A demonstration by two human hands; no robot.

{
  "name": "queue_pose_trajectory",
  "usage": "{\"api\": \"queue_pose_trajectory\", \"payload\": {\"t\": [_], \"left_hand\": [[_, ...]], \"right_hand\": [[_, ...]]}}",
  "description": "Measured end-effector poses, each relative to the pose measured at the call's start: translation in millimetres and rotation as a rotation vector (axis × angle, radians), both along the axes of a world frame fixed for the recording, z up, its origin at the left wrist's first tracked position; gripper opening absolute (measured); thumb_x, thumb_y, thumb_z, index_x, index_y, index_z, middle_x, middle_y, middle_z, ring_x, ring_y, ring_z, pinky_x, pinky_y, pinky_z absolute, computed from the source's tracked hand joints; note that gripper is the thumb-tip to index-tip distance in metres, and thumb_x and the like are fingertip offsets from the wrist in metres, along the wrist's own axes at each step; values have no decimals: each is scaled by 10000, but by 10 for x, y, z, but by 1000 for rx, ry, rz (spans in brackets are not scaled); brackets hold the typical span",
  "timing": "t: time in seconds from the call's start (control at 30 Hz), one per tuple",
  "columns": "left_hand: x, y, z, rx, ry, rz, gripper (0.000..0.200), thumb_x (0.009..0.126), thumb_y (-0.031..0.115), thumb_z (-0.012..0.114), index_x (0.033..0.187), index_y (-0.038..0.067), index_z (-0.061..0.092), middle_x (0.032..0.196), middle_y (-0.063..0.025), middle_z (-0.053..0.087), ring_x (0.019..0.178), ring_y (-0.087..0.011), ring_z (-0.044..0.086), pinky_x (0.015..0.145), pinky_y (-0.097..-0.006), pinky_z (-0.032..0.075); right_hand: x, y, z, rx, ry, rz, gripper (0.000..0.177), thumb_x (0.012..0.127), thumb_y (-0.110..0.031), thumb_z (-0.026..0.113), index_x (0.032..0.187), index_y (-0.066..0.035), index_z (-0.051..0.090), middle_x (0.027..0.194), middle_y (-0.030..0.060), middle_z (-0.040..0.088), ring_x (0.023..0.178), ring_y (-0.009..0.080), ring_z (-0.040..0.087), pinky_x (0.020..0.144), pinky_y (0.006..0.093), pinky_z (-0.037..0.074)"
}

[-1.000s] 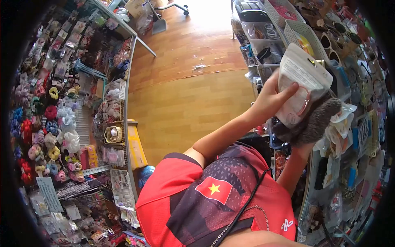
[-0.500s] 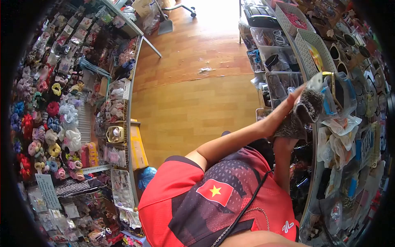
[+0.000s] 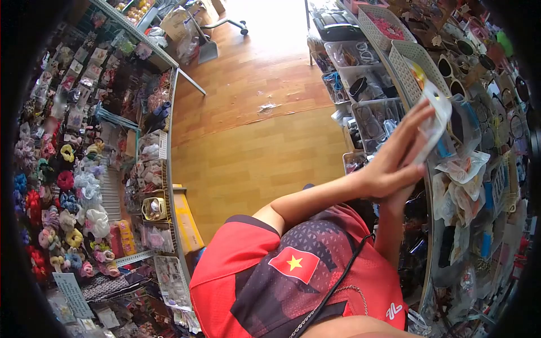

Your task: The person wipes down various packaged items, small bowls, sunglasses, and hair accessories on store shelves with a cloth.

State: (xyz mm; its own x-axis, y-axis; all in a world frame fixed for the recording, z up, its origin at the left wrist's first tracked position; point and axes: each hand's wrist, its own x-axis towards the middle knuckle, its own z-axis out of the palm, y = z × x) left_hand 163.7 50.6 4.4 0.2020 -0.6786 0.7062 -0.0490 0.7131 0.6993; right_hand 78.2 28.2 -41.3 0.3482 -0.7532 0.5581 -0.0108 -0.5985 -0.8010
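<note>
At the right side of the head view, my left hand reaches across my body, its fingers pressed along a clear and white plastic packet and its thumb apart below them. The packet stands tilted in front of the right-hand shelf. My right hand is just behind and below the left; only a part near the wrist shows. The left hand and the packet hide its fingers, so whatever they hold is out of sight.
To the right is a rack with white baskets, clear bins, sunglasses and bagged goods. Scrunchies and hair accessories fill the left wall. A yellow box stands on the wooden floor; a dustpan lies farther off.
The grey fuzzy cloth-like piece around my right hand has gone out of sight behind my left hand. More of the plastic packet now shows. The view has shifted slightly.
</note>
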Motion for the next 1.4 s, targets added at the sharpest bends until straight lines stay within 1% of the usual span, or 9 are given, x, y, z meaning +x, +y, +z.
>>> {"api": "queue_pose_trajectory", "payload": {"t": [0.23, 0.37, 0.53, 0.63, 0.77, 0.87, 1.0, 1.13, 1.4], "left_hand": [[-95, 136, -116, 217, 252, -333, 766, 821, 397, 495, 1337, -9, 99, 1381, -135, 159, 1287, -195, 119, 1031, -334, 70], [-140, 142, -151, -1, -62, -130, 674, 805, 369, 520, 1317, 23, 249, 1388, -237, 92, 1297, -345, 93, 1018, -423, 98], [178, -59, 10, -74, -234, 154, 683, 756, 329, 527, 1307, 14, 274, 1378, -241, 141, 1293, -347, 119, 1017, -425, 109], [260, -88, 80, -88, -128, 171, 676, 780, 365, 513, 1311, 27, 265, 1375, -207, 180, 1282, -328, 175, 1014, -383, 153], [40, 46, -106, 234, 493, -294, 694, 846, 376, 452, 1331, -1, 129, 1369, -127, 191, 1286, -198, 109, 1025, -317, 89], [-140, 184, -295, 254, 400, -267, 686, 845, 371, 455, 1333, 8, 139, 1383, -145, 159, 1295, -237, 105, 1026, -346, 83], [-169, 103, -80, -159, -150, -41, 621, 804, 339, 496, 1315, 60, 282, 1379, -255, 101, 1291, -388, 76, 1014, -453, 110], [120, -98, 198, -92, -205, 193, 652, 779, 336, 513, 1316, 51, 275, 1389, -219, 121, 1293, -366, 103, 1015, -432, 135], [-152, 64, -123, 457, 519, -254, 652, 863, 450, 372, 1328, 27, 197, 1381, -118, 179, 1294, -225, 114, 1025, -336, 104]], "right_hand": [[-68, -370, 112, -179, 132, -66, 393, 842, -207, 467, 1166, 10, 413, 1165, 166, 443, 1117, 269, 402, 979, 370, 236], [-148, -649, 193, -159, 267, -84, 388, 849, -196, 454, 1178, 3, 402, 1177, 158, 433, 1122, 257, 396, 969, 362, 253], [177, -202, 155, -122, 123, -3, 383, 857, -183, 438, 1192, -4, 388, 1192, 146, 421, 1129, 242, 388, 957, 353, 275], [202, 49, 220, -116, 40, 48, 380, 862, -176, 429, 1200, -9, 380, 1201, 140, 413, 1133, 233, 384, 949, 347, 288], [86, -18, 236, -198, 95, 49, 377, 869, -165, 416, 1211, -15, 369, 1214, 131, 403, 1139, 221, 377, 939, 340, 305], [-70, -372, -20, -436, 386, -77, 375, 874, -157, 406, 1220, -20, 361, 1223, 124, 395, 1143, 212, 373, 932, 334, 317], [-139, -517, 255, -173, 292, -59, 382, 867, -151, 417, 1218, -13, 359, 1190, 128, 420, 1111, 223, 399, 936, 335, 314], [94, -161, 262, -125, 142, 28, 390, 859, -145, 427, 1217, -7, 356, 1158, 133, 446, 1079, 233, 426, 940, 335, 311], [13, -133, 546, -184, 118, 69, 406, 848, -139, 442, 1216, 5, 350, 1108, 139, 484, 1030, 249, 469, 949, 336, 303]]}}
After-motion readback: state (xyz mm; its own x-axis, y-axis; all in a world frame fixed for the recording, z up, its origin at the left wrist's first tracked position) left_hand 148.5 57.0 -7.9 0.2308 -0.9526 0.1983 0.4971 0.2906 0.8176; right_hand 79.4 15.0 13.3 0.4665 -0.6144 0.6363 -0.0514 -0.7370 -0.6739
